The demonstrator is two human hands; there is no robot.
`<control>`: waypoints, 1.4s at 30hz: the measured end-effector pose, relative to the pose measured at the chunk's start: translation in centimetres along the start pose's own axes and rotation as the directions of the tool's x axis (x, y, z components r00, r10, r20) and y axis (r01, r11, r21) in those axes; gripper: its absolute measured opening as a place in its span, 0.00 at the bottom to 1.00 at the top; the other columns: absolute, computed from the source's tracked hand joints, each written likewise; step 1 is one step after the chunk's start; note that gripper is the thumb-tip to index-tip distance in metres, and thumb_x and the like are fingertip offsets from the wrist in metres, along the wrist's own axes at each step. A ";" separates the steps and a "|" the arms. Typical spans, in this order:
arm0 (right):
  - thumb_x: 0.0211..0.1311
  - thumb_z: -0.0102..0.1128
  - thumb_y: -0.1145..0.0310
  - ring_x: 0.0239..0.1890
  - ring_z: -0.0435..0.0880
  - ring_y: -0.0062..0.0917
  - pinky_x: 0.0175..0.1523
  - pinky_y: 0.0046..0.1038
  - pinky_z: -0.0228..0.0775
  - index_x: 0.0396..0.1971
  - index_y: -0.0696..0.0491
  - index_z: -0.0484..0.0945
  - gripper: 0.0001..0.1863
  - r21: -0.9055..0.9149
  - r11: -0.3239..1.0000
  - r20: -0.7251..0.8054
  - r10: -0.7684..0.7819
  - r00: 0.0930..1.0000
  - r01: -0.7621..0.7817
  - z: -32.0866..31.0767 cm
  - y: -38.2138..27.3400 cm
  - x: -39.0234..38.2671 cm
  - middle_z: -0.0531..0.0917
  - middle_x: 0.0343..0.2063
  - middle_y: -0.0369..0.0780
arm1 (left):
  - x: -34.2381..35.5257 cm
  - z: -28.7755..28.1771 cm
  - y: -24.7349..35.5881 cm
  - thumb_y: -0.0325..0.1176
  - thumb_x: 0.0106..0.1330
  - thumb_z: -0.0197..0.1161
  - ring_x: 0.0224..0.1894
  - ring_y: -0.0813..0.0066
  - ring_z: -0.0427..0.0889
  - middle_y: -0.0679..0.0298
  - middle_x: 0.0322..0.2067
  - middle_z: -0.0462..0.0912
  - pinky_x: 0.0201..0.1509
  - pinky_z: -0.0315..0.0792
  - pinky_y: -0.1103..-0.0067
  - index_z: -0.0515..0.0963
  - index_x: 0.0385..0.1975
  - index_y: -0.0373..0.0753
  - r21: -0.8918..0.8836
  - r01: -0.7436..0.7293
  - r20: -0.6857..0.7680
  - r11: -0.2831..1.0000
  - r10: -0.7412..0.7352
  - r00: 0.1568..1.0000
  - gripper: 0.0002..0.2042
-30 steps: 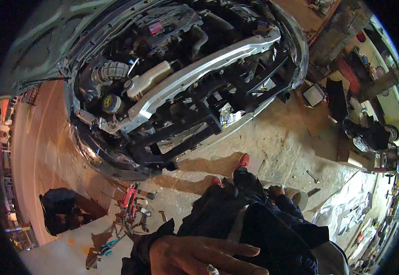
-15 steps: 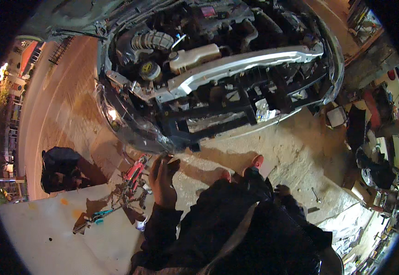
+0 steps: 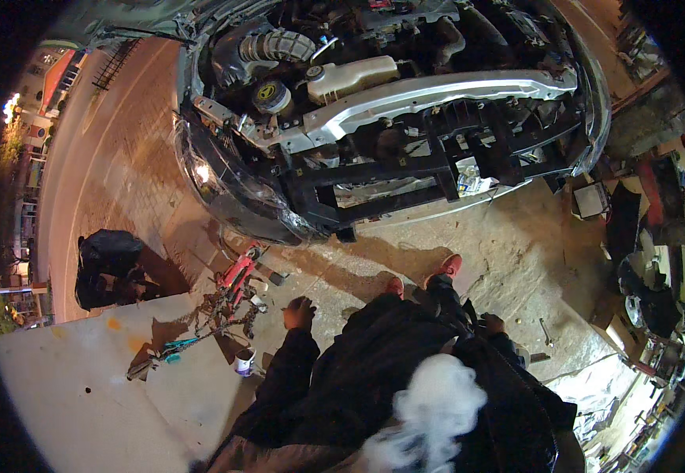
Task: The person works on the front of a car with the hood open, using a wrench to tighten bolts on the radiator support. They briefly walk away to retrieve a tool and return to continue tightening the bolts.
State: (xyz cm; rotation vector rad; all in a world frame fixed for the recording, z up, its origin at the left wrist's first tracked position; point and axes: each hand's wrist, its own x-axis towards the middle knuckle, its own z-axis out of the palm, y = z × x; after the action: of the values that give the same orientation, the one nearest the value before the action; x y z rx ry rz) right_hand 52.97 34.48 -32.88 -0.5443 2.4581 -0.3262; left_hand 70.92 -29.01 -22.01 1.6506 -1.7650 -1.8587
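My left hand (image 3: 300,314) hangs low at my left side, its fingers curled in. What it holds, if anything, is too small to make out. On my other side, my right hand (image 3: 491,324) is lowered beside my jacket (image 3: 358,355), small and dark, its fingers hard to make out. Neither hand touches the car (image 3: 311,189), whose open front shows a pale metal crossbar (image 3: 445,93), a whitish fluid tank (image 3: 350,79) and a ribbed air hose (image 3: 278,47). White smoke (image 3: 441,394) drifts in front of my jacket.
Left of my left hand are a red tool (image 3: 238,272), a tangled chain (image 3: 228,319) and a white tub (image 3: 244,363) near a pale panel (image 3: 66,378). A black bag (image 3: 110,256) stands farther left. A wrench (image 3: 545,331) lies on the floor at right; cluttered shelves (image 3: 673,315) stand beyond.
My left hand has dropped from a raised position with fingers up to low at my side. The view has shifted, so the car sits slightly higher and farther right. White smoke has appeared.
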 end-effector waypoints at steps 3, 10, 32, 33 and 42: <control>0.57 0.76 0.48 0.49 0.91 0.42 0.54 0.43 0.83 0.52 0.52 0.85 0.29 0.235 0.961 -0.014 0.150 0.989 -0.143 0.4 0.3 -0.3 0.91 0.46 0.46 | 1.0 -2.9 -5.9 0.34 0.70 0.67 0.30 0.66 0.90 0.55 0.34 0.89 0.33 0.83 0.72 0.84 0.44 0.29 0.119 0.098 -0.048 0.988 -0.093 0.995 0.13; 0.63 0.68 0.45 0.52 0.89 0.45 0.57 0.45 0.81 0.54 0.47 0.85 0.26 0.045 0.951 0.232 0.289 0.929 -0.307 -1.2 -0.7 -1.6 0.90 0.47 0.49 | 2.0 -6.5 -9.7 0.38 0.67 0.65 0.26 0.68 0.90 0.58 0.32 0.90 0.33 0.83 0.71 0.86 0.36 0.34 0.751 0.081 0.083 0.655 -0.216 0.973 0.12; 0.67 0.62 0.58 0.40 0.89 0.40 0.45 0.39 0.83 0.45 0.50 0.85 0.15 0.305 0.893 0.220 0.273 0.937 -0.332 10.3 2.6 -4.1 0.90 0.38 0.41 | -16.0 12.1 28.7 0.45 0.75 0.65 0.65 0.60 0.79 0.47 0.64 0.78 0.70 0.72 0.66 0.74 0.69 0.29 -0.184 -0.476 0.804 0.860 0.411 0.430 0.30; 0.65 0.62 0.55 0.42 0.89 0.39 0.48 0.38 0.82 0.44 0.48 0.85 0.15 0.115 0.955 0.164 0.252 0.954 -0.272 11.8 3.1 -3.7 0.89 0.38 0.39 | -17.3 12.8 30.7 0.48 0.75 0.64 0.66 0.58 0.78 0.45 0.66 0.76 0.72 0.70 0.64 0.72 0.70 0.29 -0.233 -0.446 0.841 0.864 0.409 0.354 0.32; 0.68 0.64 0.55 0.50 0.88 0.31 0.54 0.36 0.79 0.46 0.45 0.85 0.13 0.140 0.944 0.098 0.287 0.953 -0.299 13.8 6.3 -4.2 0.90 0.45 0.34 | -30.4 23.6 41.7 0.55 0.80 0.55 0.64 0.32 0.78 0.39 0.64 0.75 0.69 0.68 0.39 0.72 0.69 0.39 -0.738 0.080 0.530 0.670 0.649 -0.545 0.28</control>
State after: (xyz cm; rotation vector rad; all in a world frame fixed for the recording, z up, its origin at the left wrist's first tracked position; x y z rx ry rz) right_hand 62.35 40.53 -43.93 -0.1185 2.3714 -0.3611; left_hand 42.87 -6.43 21.82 -1.6132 -1.1152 -2.7603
